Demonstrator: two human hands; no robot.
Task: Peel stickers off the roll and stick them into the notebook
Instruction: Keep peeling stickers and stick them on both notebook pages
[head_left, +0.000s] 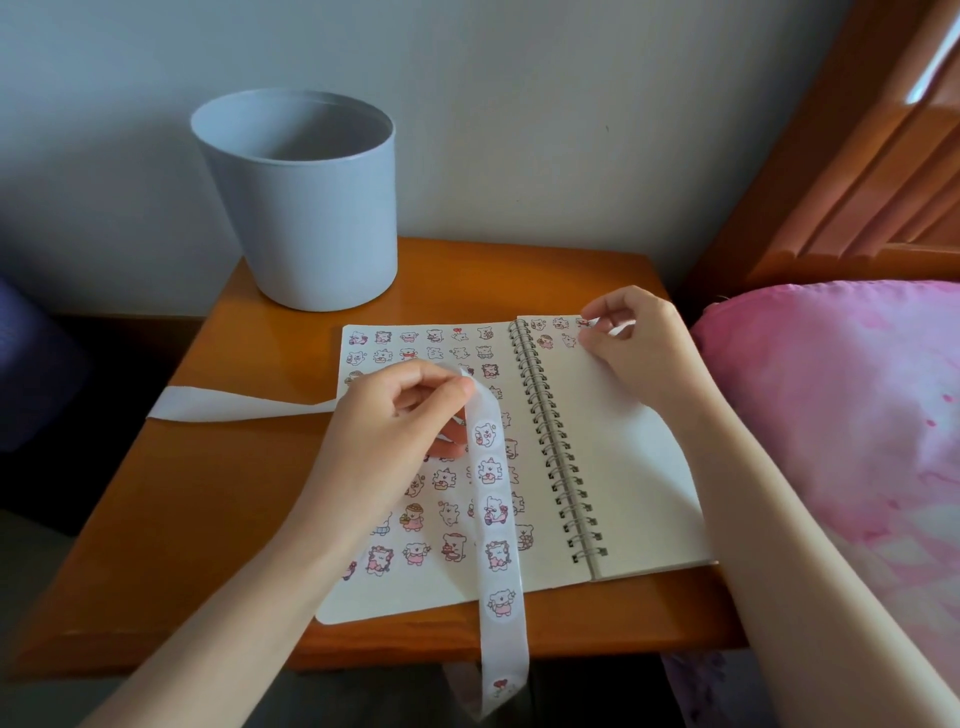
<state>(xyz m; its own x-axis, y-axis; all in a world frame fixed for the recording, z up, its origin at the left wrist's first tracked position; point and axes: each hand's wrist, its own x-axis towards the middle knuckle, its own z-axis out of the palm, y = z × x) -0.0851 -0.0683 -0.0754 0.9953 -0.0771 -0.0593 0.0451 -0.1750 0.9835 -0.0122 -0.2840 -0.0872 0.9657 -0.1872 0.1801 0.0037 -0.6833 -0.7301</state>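
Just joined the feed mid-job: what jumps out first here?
The open spiral notebook on the wooden table dominates, its left page crowded with stickers, its right nearly bare. The left hand pinches the sticker strip over the left page, its tail hanging off the front edge; the right hand pinches a small sticker at the right page's top.

grey bin on wooden table — pink bedding beside — headboard
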